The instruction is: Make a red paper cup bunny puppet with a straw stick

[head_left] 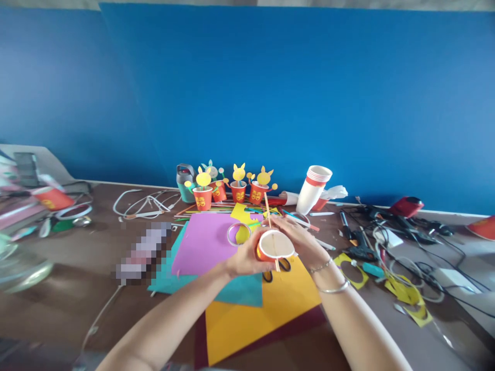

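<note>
A red paper cup [263,252] is tilted so its white-rimmed round end faces me. My left hand [247,255] is closed round its left side. A thin wooden stick [267,206] runs across the cup, one end poking out beyond the far side and the other below the near rim. My right hand [296,232] is at the cup's far right, its fingers closed about the stick close to the cup wall; the fingertips are partly hidden. Beneath the hands lie purple card [201,242], teal card [242,293] and orange-yellow card [263,319]. Black-handled scissors [267,276] show below the cup.
Red cups with yellow animal-head cutouts [239,172] stand at the back beside a teal bottle [186,183]. A tape roll [233,234] lies left of the hands. White stacked cups [313,190] stand back right. Glue gun [361,247], cables and yellow scraps [404,289] lie right.
</note>
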Action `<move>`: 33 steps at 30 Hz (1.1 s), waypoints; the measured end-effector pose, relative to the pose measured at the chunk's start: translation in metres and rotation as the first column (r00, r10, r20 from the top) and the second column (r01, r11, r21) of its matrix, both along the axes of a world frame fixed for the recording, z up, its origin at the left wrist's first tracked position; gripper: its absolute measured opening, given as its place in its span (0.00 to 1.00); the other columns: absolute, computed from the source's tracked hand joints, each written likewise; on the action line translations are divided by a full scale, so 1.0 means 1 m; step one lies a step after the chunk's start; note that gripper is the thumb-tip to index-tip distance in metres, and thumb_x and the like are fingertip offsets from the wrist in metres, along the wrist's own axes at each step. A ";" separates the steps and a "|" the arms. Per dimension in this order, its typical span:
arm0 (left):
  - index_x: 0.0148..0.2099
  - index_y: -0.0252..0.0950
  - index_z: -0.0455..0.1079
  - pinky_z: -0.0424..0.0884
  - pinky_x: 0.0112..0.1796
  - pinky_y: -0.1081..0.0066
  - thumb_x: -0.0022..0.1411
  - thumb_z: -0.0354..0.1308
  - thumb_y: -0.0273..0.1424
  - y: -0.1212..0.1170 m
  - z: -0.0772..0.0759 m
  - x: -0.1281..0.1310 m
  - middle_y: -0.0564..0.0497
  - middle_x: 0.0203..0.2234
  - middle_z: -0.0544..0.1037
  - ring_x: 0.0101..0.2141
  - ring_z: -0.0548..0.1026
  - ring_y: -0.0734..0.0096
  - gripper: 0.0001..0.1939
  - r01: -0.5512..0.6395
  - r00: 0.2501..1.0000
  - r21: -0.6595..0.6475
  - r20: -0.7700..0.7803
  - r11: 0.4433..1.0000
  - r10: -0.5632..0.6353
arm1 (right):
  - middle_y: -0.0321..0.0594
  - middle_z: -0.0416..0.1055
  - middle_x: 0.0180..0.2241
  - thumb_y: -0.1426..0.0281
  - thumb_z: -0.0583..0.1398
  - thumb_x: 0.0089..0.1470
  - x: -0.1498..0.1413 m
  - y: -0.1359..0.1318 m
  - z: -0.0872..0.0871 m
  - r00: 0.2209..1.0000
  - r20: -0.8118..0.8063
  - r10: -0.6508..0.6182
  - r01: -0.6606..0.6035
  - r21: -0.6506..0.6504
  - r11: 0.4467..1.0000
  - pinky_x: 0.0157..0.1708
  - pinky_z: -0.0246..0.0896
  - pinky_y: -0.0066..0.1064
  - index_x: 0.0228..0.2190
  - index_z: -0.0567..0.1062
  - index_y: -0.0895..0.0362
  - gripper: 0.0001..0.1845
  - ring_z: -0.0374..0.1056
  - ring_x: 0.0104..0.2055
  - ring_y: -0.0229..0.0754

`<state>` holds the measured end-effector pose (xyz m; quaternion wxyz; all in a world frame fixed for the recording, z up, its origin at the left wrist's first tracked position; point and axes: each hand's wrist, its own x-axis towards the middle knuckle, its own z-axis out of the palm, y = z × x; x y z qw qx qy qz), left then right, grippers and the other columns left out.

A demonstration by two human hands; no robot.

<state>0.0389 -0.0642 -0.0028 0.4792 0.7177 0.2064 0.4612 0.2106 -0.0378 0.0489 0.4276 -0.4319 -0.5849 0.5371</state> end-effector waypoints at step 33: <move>0.56 0.39 0.59 0.70 0.48 0.58 0.50 0.68 0.31 0.018 -0.014 -0.012 0.43 0.49 0.75 0.49 0.75 0.55 0.33 -0.551 0.736 0.533 -0.052 0.642 0.675 | 0.40 0.74 0.25 0.54 0.60 0.59 0.025 -0.034 0.051 0.961 0.043 -0.273 0.225 0.449 0.865 0.26 0.66 0.30 0.34 0.77 0.56 0.17 0.70 0.27 0.40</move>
